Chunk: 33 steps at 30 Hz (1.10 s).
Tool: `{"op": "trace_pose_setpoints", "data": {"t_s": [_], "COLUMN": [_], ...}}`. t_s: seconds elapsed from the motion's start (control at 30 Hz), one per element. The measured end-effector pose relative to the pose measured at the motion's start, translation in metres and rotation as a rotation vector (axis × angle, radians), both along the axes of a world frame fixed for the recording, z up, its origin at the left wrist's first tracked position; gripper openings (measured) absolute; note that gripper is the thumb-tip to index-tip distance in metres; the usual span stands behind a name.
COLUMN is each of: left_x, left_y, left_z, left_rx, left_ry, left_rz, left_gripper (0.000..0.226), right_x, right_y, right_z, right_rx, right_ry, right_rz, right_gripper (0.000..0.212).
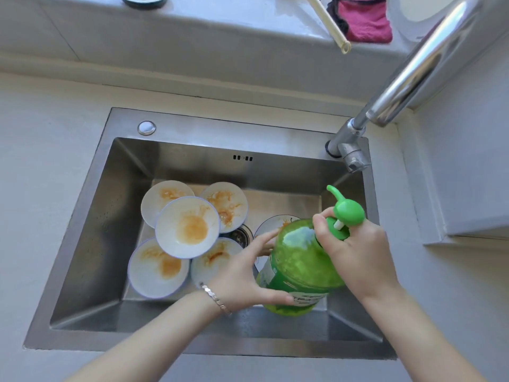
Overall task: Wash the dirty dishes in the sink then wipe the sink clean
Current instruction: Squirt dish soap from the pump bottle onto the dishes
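step: soap dispensing, washing not yet begun. green dish soap bottle (298, 267) is held tilted over the right side of the steel sink (91, 244). left hand (248, 271) wraps its fingers round the bottle body, right hand (355, 246) grips the neck with fingers under the pump head (348, 212). six stained white dishes (187, 227) lie in the basin around the drain, one half hidden behind the bottle. next: press the pump with the nozzle aimed at the dishes, then run the faucet (413, 70)

In sink (82, 244), left: plates (187, 227) ringing drain (242, 236). Right: bottle (300, 260) over another plate (271, 224), between left hand (242, 274) and right hand (360, 252). Behind: tap (349, 150).
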<state>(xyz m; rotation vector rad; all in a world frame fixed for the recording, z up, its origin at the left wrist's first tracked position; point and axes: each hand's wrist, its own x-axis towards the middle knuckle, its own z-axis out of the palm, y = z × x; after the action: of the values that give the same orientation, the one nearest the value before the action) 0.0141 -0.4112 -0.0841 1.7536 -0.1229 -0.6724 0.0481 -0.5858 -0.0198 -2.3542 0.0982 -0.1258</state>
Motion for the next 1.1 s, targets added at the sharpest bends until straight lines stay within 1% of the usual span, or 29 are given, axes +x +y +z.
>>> {"op": "trace_pose_setpoints", "data": {"t_s": [0.1, 0.2, 0.23, 0.3, 0.37, 0.4, 0.43, 0.47, 0.5, 0.53, 0.6, 0.67, 0.73, 0.9, 1.03, 1.1], "left_x": [0.013, 0.009, 0.005, -0.006, -0.017, -0.021, -0.023, -0.022, -0.020, -0.018, -0.013, -0.015, -0.018, -0.024, -0.023, -0.022], "left_y": [-0.023, -0.035, -0.037, -0.041, -0.045, -0.048, -0.051, -0.053, -0.056, -0.058, -0.062, -0.064, -0.069, -0.077, -0.080, -0.081], "left_z": [0.024, 0.036, 0.037, 0.035, 0.028, 0.025, 0.021, 0.018, 0.015, 0.013, 0.009, 0.005, 0.000, -0.009, -0.015, -0.016], "left_rx": [-0.042, -0.036, -0.033, -0.090, -0.149, -0.155, -0.153, -0.147, -0.142, -0.143, -0.152, -0.149, -0.146, -0.116, -0.099, -0.095], "left_ry": [-0.010, 0.006, 0.017, 0.068, 0.160, 0.204, 0.241, 0.269, 0.289, 0.306, 0.337, 0.368, 0.384, 0.439, 0.444, 0.439], "left_rz": [0.114, 0.142, 0.143, 0.156, 0.191, 0.210, 0.222, 0.225, 0.218, 0.211, 0.221, 0.250, 0.272, 0.317, 0.307, 0.308], "left_gripper": [0.101, 0.105, 0.102, 0.091, 0.084, 0.084, 0.087, 0.090, 0.091, 0.089, 0.083, 0.086, 0.090, 0.091, 0.081, 0.080], "right_x": [0.015, 0.020, 0.019, 0.015, 0.008, 0.005, 0.001, -0.002, -0.003, 0.000, 0.007, 0.008, 0.005, -0.004, -0.006, -0.006], "right_y": [-0.002, -0.007, -0.009, -0.013, -0.015, -0.015, -0.015, -0.015, -0.016, -0.018, -0.024, -0.031, -0.034, -0.039, -0.043, -0.044], "right_z": [0.021, 0.034, 0.036, 0.033, 0.021, 0.015, 0.011, 0.007, 0.005, 0.003, 0.001, -0.004, -0.012, -0.035, -0.041, -0.042], "right_rx": [-0.006, -0.057, -0.070, -0.071, -0.052, -0.027, 0.005, 0.023, 0.017, -0.017, -0.064, -0.057, -0.063, -0.014, -0.016, -0.022], "right_ry": [0.037, 0.129, 0.175, 0.274, 0.357, 0.376, 0.384, 0.350, 0.297, 0.255, 0.241, 0.264, 0.259, 0.263, 0.256, 0.240], "right_rz": [-0.014, -0.025, -0.012, 0.002, -0.038, -0.081, -0.117, -0.110, -0.046, 0.044, 0.172, 0.185, 0.158, 0.012, -0.045, -0.066], "right_gripper": [0.020, 0.030, 0.033, 0.036, 0.032, 0.031, 0.039, 0.057, 0.069, 0.071, 0.059, 0.052, 0.052, 0.035, 0.031, 0.029]}}
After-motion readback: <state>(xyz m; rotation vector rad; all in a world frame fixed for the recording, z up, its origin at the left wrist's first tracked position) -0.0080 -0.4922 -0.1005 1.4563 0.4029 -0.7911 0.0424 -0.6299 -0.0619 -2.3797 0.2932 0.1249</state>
